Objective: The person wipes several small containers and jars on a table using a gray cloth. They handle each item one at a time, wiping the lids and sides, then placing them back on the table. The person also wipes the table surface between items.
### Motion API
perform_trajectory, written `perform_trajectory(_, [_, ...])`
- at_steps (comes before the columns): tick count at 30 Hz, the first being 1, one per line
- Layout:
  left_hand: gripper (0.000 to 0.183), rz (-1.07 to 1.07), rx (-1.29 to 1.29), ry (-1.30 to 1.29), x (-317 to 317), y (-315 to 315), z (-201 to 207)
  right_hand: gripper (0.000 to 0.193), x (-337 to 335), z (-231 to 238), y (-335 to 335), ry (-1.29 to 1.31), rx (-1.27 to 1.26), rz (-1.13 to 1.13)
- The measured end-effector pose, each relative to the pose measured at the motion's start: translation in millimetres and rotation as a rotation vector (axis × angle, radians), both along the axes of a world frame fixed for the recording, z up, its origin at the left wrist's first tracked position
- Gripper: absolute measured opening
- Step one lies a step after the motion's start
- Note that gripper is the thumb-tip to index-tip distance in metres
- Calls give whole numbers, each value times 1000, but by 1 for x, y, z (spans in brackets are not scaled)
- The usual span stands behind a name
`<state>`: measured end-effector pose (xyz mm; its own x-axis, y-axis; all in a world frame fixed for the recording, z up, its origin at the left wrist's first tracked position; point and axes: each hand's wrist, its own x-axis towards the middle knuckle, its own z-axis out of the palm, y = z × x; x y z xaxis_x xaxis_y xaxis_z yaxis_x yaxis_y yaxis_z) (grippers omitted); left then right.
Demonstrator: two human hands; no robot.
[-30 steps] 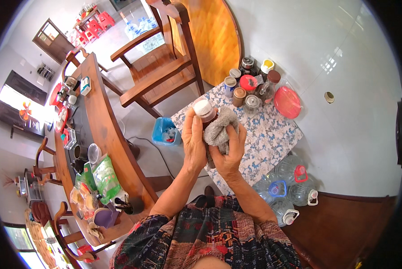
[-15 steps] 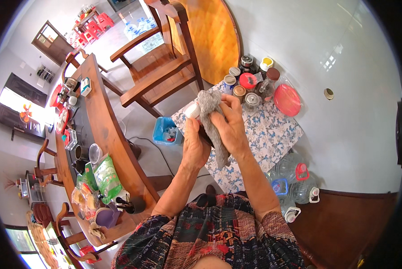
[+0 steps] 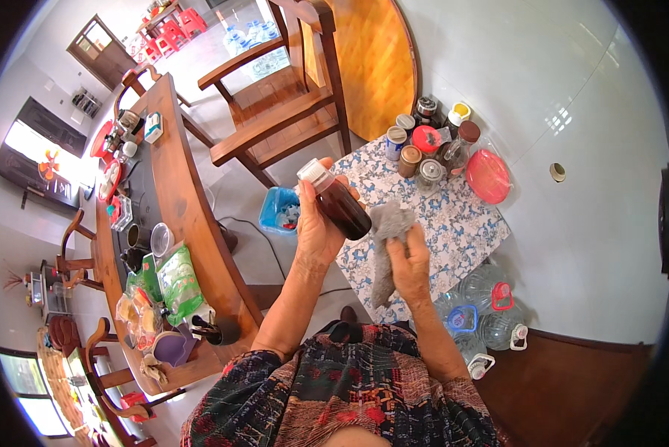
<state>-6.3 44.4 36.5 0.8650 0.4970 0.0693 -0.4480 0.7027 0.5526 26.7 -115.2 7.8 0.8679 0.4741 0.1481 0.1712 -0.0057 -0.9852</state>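
Observation:
My left hand (image 3: 316, 231) is closed round a bottle of dark liquid (image 3: 343, 208) with a white cap. The bottle is tilted, cap toward the upper left and base toward the lower right. My right hand (image 3: 410, 267) grips a grey cloth (image 3: 388, 249), which hangs down beside the bottle's base. Both are held above a small table (image 3: 453, 231) with a blue and white floral cover. At its far end stand several jars and bottles, among them a red-lidded jar (image 3: 426, 139), a glass jar (image 3: 430, 176) and a brown-capped bottle (image 3: 461, 149).
A red plastic-wrapped dish (image 3: 488, 176) sits at the small table's right edge. Large clear jugs (image 3: 491, 290) stand on the floor to the right. A blue bin (image 3: 278, 212) is left of the table, near a wooden chair (image 3: 275, 97). A long wooden table (image 3: 189, 201) bears packets and cups.
The cloth, earlier wrapped against the bottle, has come away to the right and down with my right hand. My left hand now shows the bottle's dark body, and the view has shifted slightly.

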Motion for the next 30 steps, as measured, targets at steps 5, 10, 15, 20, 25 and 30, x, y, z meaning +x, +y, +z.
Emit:
perform_trajectory(5, [58, -8, 142, 11, 0, -13, -1, 34, 12, 41, 23, -462, 28, -77])
perform_trajectory(10, [59, 25, 48, 86, 0, -23, 7, 37, -2, 51, 43, -704, -128, -114])
perform_trajectory(15, [60, -21, 34, 85, 0, -9, -13, 39, -23, 9, 27, -589, -66, -116])
perform_trajectory(20, [57, -90, 4, 34, -4, -17, -5, 48, -35, -7, 15, -557, 8, -191])
perform_trajectory(25, [57, -32, -73, 49, 2, -29, -1, 47, -29, -15, 18, -849, 54, -247])
perform_trajectory(30, [53, -30, 43, 156, -7, -30, 10, 39, -24, -13, 12, -910, 44, -200])
